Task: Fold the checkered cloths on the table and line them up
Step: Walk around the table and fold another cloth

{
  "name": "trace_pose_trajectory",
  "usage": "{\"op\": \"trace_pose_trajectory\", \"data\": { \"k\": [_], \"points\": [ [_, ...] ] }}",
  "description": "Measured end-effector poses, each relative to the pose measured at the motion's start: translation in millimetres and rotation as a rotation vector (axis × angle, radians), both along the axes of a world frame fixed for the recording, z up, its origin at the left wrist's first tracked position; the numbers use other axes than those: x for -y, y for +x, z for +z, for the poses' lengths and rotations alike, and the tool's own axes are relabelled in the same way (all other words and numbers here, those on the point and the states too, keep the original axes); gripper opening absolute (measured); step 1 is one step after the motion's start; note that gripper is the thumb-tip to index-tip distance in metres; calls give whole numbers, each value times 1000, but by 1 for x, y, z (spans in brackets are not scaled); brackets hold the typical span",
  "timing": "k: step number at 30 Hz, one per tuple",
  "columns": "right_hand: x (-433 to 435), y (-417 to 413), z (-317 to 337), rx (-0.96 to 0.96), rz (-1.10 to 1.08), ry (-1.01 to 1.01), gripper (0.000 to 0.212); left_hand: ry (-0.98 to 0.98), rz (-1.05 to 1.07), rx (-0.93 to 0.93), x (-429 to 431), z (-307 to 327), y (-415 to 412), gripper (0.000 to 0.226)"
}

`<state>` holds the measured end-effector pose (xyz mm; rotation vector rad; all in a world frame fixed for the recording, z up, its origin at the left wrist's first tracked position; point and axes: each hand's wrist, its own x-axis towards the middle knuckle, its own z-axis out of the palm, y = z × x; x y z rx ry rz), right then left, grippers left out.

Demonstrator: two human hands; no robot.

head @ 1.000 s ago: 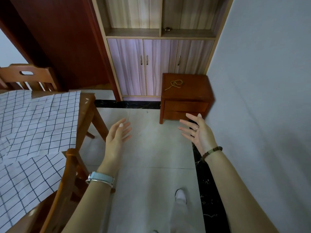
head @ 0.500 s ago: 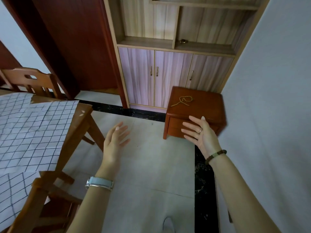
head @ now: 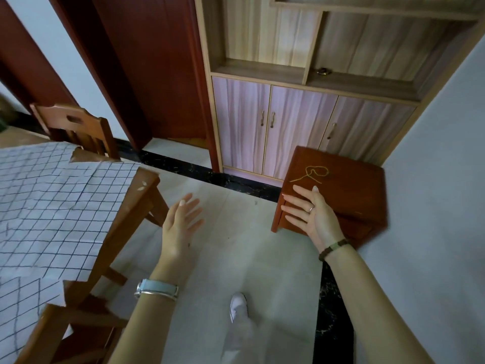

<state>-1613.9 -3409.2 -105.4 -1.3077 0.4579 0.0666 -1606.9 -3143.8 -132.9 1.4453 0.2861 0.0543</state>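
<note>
White checkered cloths with dark grid lines lie spread on the wooden table at the left: one large cloth covers most of the top, and another checkered cloth overlaps it at the near left edge. My left hand hovers over the floor to the right of the table, palm in, fingers apart, holding nothing. My right hand is raised in front of the small cabinet, fingers spread and empty. Both hands are well clear of the cloths.
A wooden chair stands behind the table and another chair at its near corner. A small red-brown bedside cabinet with a loop of string on top stands against the wall cupboard. My foot is on the tiled floor.
The view has tilted upward and drifted, so the table and cloths sit lower left. Both hands stay raised and empty, the right now in front of the small cabinet.
</note>
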Motion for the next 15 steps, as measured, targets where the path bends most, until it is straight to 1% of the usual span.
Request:
{"op": "trace_pose_trajectory", "data": {
  "k": [7, 11, 15],
  "points": [
    [-20, 98, 2, -4, 55, 13, 41, 23, 67, 20, -16, -2, 83, 40],
    [-31, 157, 8, -6, 88, 7, 27, 1, 107, 30, -23, 3, 129, 43],
    [-42, 206, 15, 4, 111, 2, 30, 9, 137, 47, -35, 8, 171, 42]
  ]
}}
